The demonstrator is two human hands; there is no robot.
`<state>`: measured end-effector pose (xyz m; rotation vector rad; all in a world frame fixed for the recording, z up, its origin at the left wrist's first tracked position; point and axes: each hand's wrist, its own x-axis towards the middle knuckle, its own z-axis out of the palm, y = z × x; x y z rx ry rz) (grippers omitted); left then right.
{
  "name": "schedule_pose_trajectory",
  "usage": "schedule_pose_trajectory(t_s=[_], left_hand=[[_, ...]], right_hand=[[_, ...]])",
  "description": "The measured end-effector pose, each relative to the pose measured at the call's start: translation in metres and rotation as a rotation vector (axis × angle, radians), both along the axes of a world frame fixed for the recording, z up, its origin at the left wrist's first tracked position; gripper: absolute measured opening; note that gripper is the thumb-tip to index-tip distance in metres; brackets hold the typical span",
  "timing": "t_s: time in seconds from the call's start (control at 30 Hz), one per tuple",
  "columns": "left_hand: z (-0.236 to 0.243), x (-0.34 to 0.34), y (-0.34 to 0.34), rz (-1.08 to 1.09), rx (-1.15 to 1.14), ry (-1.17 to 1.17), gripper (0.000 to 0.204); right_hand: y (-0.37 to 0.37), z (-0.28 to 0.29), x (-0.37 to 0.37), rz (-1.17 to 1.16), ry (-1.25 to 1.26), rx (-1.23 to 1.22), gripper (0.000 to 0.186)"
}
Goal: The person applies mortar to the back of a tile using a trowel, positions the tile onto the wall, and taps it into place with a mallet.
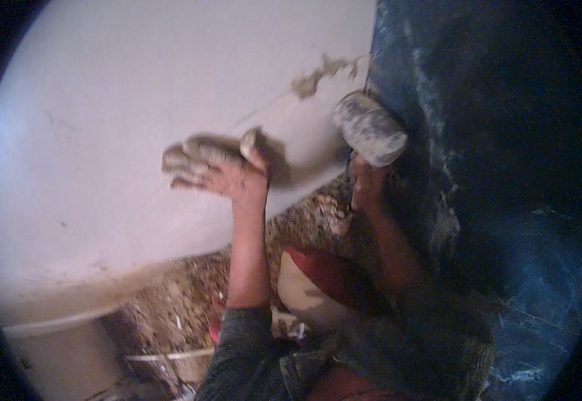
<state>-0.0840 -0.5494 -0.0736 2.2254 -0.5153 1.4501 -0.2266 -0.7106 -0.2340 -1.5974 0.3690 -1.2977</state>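
My left hand [207,167] is coated in grey plaster and lies flat against a white wall [124,120], fingers stretched to the left. A small lump of plaster sits by its thumb. My right hand [366,184] is raised beside the edge of a dark blue panel [504,134] and grips a short cylinder smeared with plaster [369,130]; what kind of tool it is I cannot tell. Between my forearms, lower down, is a red bowl [321,274] with pale grey plaster in it.
A thin crack runs across the wall to a grey plaster patch [312,81] near the blue panel. Below the wall lies a speckled stone floor [184,301]. A pale ledge [57,321] runs along the wall's lower edge at the left.
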Motion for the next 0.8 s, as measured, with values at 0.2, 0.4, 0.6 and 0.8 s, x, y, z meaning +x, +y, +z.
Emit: schedule_pose_trajectory(t_s=[0.2, 0.4, 0.6, 0.8], left_hand=[[-0.043, -0.025, 0.036, -0.384, 0.024, 0.011, 0.074], [-0.177, -0.091, 0.108, -0.403, -0.094, 0.558, 0.060], [-0.322, -0.113, 0.194, -0.269, -1.300, 1.708, 0.046], [-0.334, -0.076, 0.159, -0.435, -1.711, 1.807, 0.049]], right_hand=[[0.027, 0.027, -0.034, 0.244, 0.229, 0.373, 0.025], [0.051, -0.068, -0.101, 0.243, 0.942, 0.022, 0.029], [0.091, -0.147, -0.125, 0.524, 1.415, -0.167, 0.030], [0.101, -0.172, -0.147, 0.700, 1.580, -0.277, 0.030]])
